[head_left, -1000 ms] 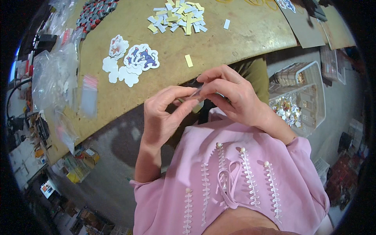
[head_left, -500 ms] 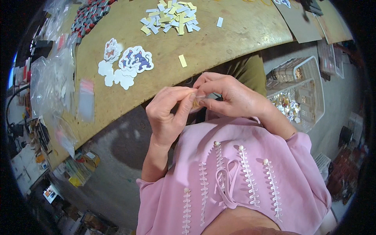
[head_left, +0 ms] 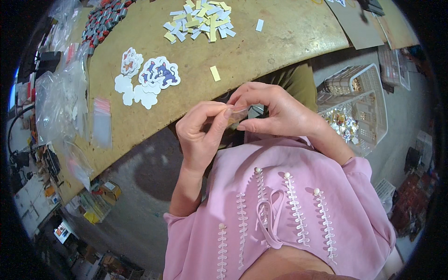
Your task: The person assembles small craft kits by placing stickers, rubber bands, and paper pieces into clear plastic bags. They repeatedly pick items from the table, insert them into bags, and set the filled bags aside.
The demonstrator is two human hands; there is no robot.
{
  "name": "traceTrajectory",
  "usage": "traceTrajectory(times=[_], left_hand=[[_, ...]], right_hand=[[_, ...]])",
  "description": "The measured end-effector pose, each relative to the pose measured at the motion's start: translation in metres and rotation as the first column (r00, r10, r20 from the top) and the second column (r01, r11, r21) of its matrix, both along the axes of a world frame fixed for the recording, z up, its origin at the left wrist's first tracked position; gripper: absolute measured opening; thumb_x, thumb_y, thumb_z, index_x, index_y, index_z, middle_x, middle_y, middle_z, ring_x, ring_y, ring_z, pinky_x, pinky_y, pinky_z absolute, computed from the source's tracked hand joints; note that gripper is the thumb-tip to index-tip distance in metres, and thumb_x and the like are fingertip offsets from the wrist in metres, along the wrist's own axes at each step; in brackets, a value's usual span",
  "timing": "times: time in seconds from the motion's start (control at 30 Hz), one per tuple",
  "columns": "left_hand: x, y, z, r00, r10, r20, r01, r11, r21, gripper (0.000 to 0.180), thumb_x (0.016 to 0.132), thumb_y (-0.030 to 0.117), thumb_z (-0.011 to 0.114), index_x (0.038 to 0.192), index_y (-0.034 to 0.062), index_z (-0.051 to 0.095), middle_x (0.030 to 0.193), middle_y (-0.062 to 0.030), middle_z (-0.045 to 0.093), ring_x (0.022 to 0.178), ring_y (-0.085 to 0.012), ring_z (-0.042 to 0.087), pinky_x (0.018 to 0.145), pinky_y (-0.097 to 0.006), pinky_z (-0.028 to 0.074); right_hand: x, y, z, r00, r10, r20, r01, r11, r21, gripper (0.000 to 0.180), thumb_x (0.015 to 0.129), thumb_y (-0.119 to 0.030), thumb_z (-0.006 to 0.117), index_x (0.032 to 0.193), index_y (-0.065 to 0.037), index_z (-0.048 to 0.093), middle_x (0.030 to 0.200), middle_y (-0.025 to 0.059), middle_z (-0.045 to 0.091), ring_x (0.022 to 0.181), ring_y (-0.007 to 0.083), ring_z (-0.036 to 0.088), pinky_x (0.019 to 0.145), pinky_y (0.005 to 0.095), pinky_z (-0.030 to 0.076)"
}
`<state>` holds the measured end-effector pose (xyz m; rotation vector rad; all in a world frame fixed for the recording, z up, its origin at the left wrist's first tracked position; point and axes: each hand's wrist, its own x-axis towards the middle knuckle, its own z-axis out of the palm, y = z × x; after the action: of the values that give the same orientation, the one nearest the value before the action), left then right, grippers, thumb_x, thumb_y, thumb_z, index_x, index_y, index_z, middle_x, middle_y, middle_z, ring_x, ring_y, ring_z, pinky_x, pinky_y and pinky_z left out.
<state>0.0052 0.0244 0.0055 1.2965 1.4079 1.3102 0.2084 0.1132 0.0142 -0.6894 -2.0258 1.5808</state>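
My left hand [head_left: 201, 135] and my right hand [head_left: 275, 112] meet just below the edge of the tan worktable [head_left: 261, 42]. Between their fingertips they pinch a small clear plastic bag [head_left: 237, 115] with something brownish in it. Both hands hover over my lap, above my pink top. On the table to the upper left lie cartoon cat stickers [head_left: 158, 73] and white cut-out shapes [head_left: 136, 93]. One yellow paper strip [head_left: 214, 73] lies alone near the table's edge.
A heap of yellow and white paper strips [head_left: 199, 19] lies at the table's far side. Clear plastic bags [head_left: 70, 107] pile at the table's left end. A white wire basket [head_left: 361, 102] with shiny small items stands on the floor to my right.
The hands stay pinched together on the small bag. The view has shifted slightly, so the table and hands sit a little lower and left.
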Motion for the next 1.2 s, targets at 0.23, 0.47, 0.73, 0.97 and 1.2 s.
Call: traceTrajectory(times=[0.23, 0.47, 0.73, 0.97, 1.2], left_hand=[[0.002, -0.001, -0.008, 0.992, 0.043, -0.115, -0.029, 0.992, 0.121, 0.003, 0.091, -0.001, 0.079, 0.094, 0.0011, 0.077, 0.091, -0.0095, 0.077, 0.08, -0.0192, 0.072, 0.072, -0.031, 0.055], [0.003, 0.007, -0.007, 0.963, 0.015, -0.269, 0.056, 0.966, 0.252, 0.005, 0.09, 0.0, 0.08, 0.092, 0.0018, 0.076, 0.089, -0.0096, 0.077, 0.078, -0.0216, 0.073, 0.072, -0.032, 0.056], [0.009, 0.0, -0.017, 0.993, 0.101, -0.054, -0.1, 0.995, 0.018, 0.01, 0.1, 0.007, 0.075, 0.096, 0.0, 0.069, 0.086, -0.0056, 0.071, 0.073, -0.0105, 0.066, 0.067, -0.027, 0.054], [0.01, -0.003, -0.017, 0.982, 0.175, 0.075, -0.18, 0.981, 0.067, 0.012, 0.105, 0.011, 0.072, 0.101, -0.0001, 0.068, 0.09, -0.0004, 0.07, 0.079, -0.0051, 0.06, 0.069, -0.023, 0.051], [0.016, -0.007, -0.011, 0.963, 0.196, 0.183, -0.205, 0.978, 0.029, 0.012, 0.108, 0.012, 0.068, 0.103, 0.0006, 0.066, 0.093, 0.0005, 0.069, 0.081, -0.0041, 0.06, 0.074, -0.021, 0.05]], right_hand=[[0.003, 0.003, -0.001, 0.986, 0.113, 0.123, -0.121, 0.991, 0.055, 0.018, 0.091, -0.017, 0.081, 0.102, -0.002, 0.078, 0.112, 0.0137, 0.072, 0.106, 0.032, 0.069, 0.093, 0.0411, 0.054], [0.008, 0.019, 0.008, 0.903, 0.266, 0.337, -0.329, 0.933, 0.145, 0.02, 0.091, -0.022, 0.082, 0.1, -0.004, 0.08, 0.112, 0.0144, 0.072, 0.106, 0.0343, 0.068, 0.091, 0.0442, 0.054], [0.004, 0.003, 0.007, 0.997, -0.011, 0.073, 0.005, 0.997, 0.078, 0.018, 0.091, -0.004, 0.079, 0.108, -0.001, 0.075, 0.112, 0.0112, 0.074, 0.104, 0.0263, 0.073, 0.091, 0.0359, 0.057], [0.004, -0.005, 0.007, 0.951, -0.306, -0.043, 0.27, 0.891, -0.366, 0.013, 0.1, -0.006, 0.074, 0.11, 0.002, 0.072, 0.099, 0.0025, 0.076, 0.095, 0.0074, 0.07, 0.085, 0.0263, 0.057], [0.003, -0.006, 0.0, 0.965, -0.251, -0.078, 0.174, 0.833, -0.526, 0.011, 0.103, -0.006, 0.072, 0.11, 0.002, 0.072, 0.102, 0.0026, 0.075, 0.096, 0.008, 0.07, 0.087, 0.0258, 0.057]])
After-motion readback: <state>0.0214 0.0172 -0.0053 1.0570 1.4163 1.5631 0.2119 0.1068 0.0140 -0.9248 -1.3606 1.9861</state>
